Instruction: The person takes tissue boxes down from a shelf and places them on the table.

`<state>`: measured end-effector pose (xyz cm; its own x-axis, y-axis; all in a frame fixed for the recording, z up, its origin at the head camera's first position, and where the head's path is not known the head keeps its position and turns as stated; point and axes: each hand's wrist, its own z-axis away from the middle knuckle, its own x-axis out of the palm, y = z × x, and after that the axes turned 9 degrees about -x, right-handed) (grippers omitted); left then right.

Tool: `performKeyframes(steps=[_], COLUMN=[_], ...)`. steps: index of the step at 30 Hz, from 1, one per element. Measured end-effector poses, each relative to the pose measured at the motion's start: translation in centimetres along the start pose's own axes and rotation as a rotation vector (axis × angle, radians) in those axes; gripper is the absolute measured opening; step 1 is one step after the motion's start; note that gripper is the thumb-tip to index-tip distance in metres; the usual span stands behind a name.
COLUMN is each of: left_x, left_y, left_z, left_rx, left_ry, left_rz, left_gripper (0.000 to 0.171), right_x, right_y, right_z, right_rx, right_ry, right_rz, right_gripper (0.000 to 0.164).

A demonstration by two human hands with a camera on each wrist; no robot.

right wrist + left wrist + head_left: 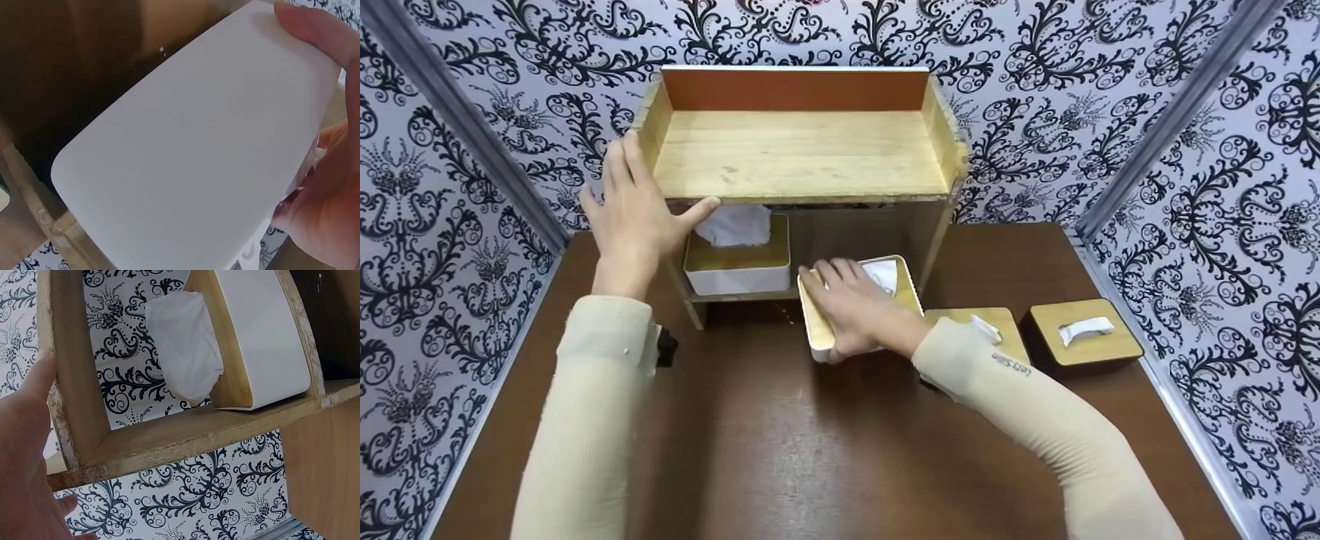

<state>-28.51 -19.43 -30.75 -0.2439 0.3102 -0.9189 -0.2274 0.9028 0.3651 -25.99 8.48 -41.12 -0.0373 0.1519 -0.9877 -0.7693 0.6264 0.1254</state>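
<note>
My left hand (634,210) rests against the upper left corner of a small wooden shelf (802,154), fingers spread along its side and thumb on the front edge. In the left wrist view, that thumb touches the worn wooden frame (76,382). Below the top board, a white tissue box (739,279) with a wooden lid and a tissue sticking out stands in the left of the lower compartment. My right hand (851,307) grips a second white tissue box (911,296) in front of the compartment's right part. The right wrist view shows its smooth white face (191,146).
To the right of the shelf, a tissue box with a wooden top (1005,326) stands partly behind my right sleeve. Farther right is a dark-sided tissue box (1084,352) near the edge of the brown table (780,450). Patterned panels (1222,150) enclose the table at the back and sides.
</note>
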Motion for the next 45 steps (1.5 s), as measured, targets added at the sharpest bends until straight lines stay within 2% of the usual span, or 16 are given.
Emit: performKeyframes(steps=[10, 21, 29, 45], left_x=[0.0, -0.2, -0.3, -0.4], left_y=[0.0, 0.1, 0.1, 0.1], left_z=[-0.1, 0.1, 0.2, 0.1], left_rx=[0.001, -0.003, -0.005, -0.003], left_ry=[0.0, -0.001, 0.0, -0.019], left_rz=[-0.029, -0.035, -0.037, -0.028], left_gripper=[0.133, 0.133, 0.134, 0.134], right_x=[1.9, 3.6, 5.5, 8.4], right_y=[-2.4, -4.2, -5.2, -6.3], right_z=[1.6, 4.0, 5.5, 8.8], right_rx=[-0.016, -0.026, -0.033, -0.014], right_ry=[0.006, 0.001, 0.018, -0.022], right_rz=[0.081, 0.096, 0.053, -0.017], right_gripper=[0.138, 0.138, 0.137, 0.134])
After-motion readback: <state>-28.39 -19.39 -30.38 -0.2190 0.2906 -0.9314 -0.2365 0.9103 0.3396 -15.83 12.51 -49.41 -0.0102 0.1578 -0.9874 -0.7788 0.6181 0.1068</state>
